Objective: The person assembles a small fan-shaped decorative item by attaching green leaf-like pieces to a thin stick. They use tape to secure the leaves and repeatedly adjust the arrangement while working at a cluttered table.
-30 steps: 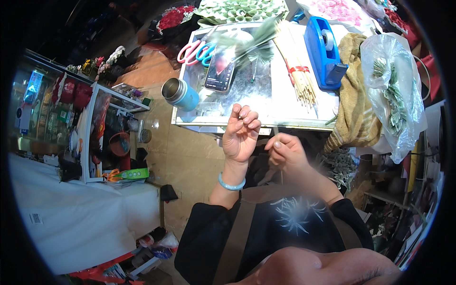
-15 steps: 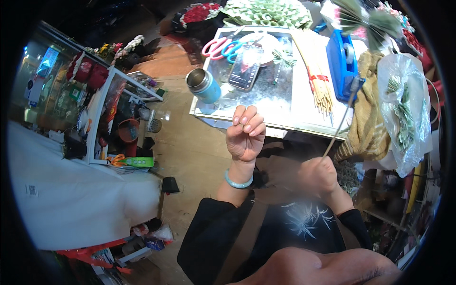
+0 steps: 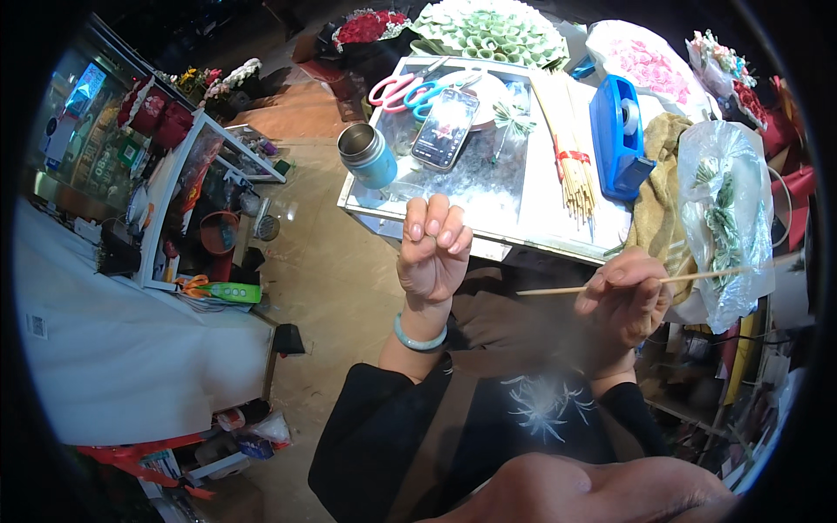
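Note:
A thin wooden stick (image 3: 689,277) is gripped in my right hand (image 3: 623,301). It lies nearly level, reaching past the fingers on both sides, and its right end crosses a clear plastic bag (image 3: 754,205) with green pleated pieces (image 3: 722,216) on it or in it. My left hand (image 3: 434,248) is raised near the table's front edge, palm toward me, its thumb and fingertips drawn together. Whatever may be between those fingertips is too small to make out. Part of my right palm and wrist is blurred.
On the white-framed table (image 3: 488,247) are an open blue flask (image 3: 370,159), a phone (image 3: 445,129), scissors (image 3: 425,98), a green pleated piece (image 3: 514,120), bundled sticks (image 3: 575,179) and a blue tape dispenser (image 3: 617,139). Bouquets (image 3: 488,33) stand behind. A brown cloth (image 3: 660,174) hangs at right.
My right hand has turned the stick from steeply upright to nearly level. The green pleated fan above it no longer shows there. My left hand keeps its pinch; the view has shifted slightly.

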Demonstrator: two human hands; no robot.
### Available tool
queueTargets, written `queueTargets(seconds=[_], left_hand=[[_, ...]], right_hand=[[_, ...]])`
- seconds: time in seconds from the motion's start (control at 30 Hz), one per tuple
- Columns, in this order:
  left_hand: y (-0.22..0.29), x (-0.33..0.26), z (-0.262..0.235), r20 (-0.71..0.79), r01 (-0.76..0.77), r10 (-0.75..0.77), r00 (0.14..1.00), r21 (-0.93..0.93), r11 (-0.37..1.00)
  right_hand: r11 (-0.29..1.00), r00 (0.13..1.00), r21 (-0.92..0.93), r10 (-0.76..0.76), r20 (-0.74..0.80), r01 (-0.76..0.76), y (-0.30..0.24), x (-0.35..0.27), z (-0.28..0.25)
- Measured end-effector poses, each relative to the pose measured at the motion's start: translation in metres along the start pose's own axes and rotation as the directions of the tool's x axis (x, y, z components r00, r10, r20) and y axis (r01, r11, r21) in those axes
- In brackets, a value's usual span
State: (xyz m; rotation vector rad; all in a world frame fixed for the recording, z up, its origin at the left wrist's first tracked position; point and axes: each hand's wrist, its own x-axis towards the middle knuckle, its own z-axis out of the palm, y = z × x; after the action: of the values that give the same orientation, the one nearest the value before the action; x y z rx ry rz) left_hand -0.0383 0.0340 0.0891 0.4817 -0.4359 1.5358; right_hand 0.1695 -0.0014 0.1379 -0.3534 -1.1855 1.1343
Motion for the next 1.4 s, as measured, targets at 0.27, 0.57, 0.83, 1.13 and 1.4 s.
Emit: queueTargets(seconds=[0.27,0.57,0.83,1.13,1.4], left_hand=[[-0.015,-0.004,0.005,-0.105,-0.022,0.036,0.994,0.134,0.991],[-0.023,-0.005,0.009,-0.171,-0.019,0.034,0.985,0.091,0.996],[-0.026,-0.008,0.011,-0.205,-0.012,0.034,0.978,0.107,0.994],[-0.029,-0.006,0.016,-0.34,-0.03,0.109,0.934,0.231,0.972],[-0.033,-0.005,0.018,-0.357,-0.016,0.106,0.928,0.246,0.969]], right_hand=[[0.971,0.979,-0.17,-0.144,0.148,0.168,0.02,0.008,0.031],[0.929,0.954,-0.249,-0.231,0.19,0.275,0.027,-0.001,0.027],[0.881,0.925,-0.319,-0.269,0.269,0.35,0.03,-0.001,0.026],[0.843,0.905,-0.428,-0.146,0.399,0.325,0.04,-0.014,0.012],[0.85,0.915,-0.418,-0.162,0.37,0.319,0.041,-0.016,0.011]])
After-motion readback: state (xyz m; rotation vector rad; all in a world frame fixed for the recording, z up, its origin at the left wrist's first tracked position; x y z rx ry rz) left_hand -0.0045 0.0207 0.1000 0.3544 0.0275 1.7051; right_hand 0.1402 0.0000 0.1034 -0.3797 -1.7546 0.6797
